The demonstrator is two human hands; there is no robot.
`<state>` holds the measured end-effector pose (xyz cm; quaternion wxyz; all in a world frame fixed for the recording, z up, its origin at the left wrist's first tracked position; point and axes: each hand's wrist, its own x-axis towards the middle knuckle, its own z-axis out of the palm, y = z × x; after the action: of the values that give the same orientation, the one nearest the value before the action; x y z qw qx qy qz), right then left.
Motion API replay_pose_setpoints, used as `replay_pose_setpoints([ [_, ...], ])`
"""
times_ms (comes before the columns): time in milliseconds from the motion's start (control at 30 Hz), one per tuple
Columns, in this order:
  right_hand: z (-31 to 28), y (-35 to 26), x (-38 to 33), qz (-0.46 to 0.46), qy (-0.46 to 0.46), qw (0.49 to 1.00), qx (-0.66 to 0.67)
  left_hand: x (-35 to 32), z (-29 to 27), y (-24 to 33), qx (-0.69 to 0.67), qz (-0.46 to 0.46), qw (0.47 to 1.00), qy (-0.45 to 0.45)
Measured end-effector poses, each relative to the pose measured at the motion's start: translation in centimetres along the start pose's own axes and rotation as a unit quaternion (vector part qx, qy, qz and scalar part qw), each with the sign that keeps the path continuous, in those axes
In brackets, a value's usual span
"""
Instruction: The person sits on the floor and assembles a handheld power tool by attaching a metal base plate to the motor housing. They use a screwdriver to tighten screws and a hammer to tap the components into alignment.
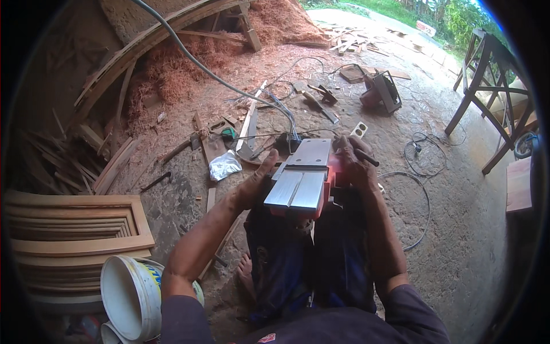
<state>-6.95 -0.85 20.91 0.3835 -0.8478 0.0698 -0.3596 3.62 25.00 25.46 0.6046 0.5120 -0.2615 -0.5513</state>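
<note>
An electric hand planer [298, 189] rests upside down over my lap, its shiny metal sole facing up and its red body showing at the side. My left hand [259, 179] grips its left side, thumb up, with the other fingers mostly hidden. On the right side my right hand [356, 166] is closed around the planer's body. A short dark rod [366, 157] sticks out from between the right fingers; its kind I cannot make out. Beyond the planer lies a white power socket strip [359, 130].
Curved wooden frames [74, 223] are stacked at left beside a white bucket [123, 298]. A hammer [180, 150], a crumpled plastic bag [225, 166], a chisel [319, 106] and a circular saw [379, 93] lie ahead. Cables [427, 198] and a wooden stand [487, 86] are at right; shavings [172, 80] pile behind.
</note>
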Motion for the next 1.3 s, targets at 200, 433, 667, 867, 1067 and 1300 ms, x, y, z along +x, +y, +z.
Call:
replay_pose_setpoints([
  [200,-1.3,-1.4,-1.0,0.145,0.071,0.983,0.085,3.3,0.7,2.1,-0.056,-0.031,0.997,-0.035],
  [433,-2.3,-1.0,-0.5,0.16,0.084,0.98,0.083,5.7,0.0,1.7,-0.161,0.018,0.986,-0.035],
  [667,-6.9,0.3,2.2,-0.168,0.055,0.86,-0.48,1.5,-5.9,1.3,0.048,0.084,0.979,0.178],
  [867,-10.2,2.1,4.5,0.056,-0.184,0.817,-0.543,-0.2,-12.6,-4.7,0.106,0.056,0.942,0.313],
  [1067,-11.1,8.2,3.4,0.141,-0.198,0.895,-0.375,-1.8,-19.0,-11.8,0.295,0.057,0.871,0.389],
  [1300,-7.3,4.9,-0.3,0.357,-0.343,0.857,0.143,-1.4,-18.9,-14.2,0.406,0.064,0.842,0.349],
])
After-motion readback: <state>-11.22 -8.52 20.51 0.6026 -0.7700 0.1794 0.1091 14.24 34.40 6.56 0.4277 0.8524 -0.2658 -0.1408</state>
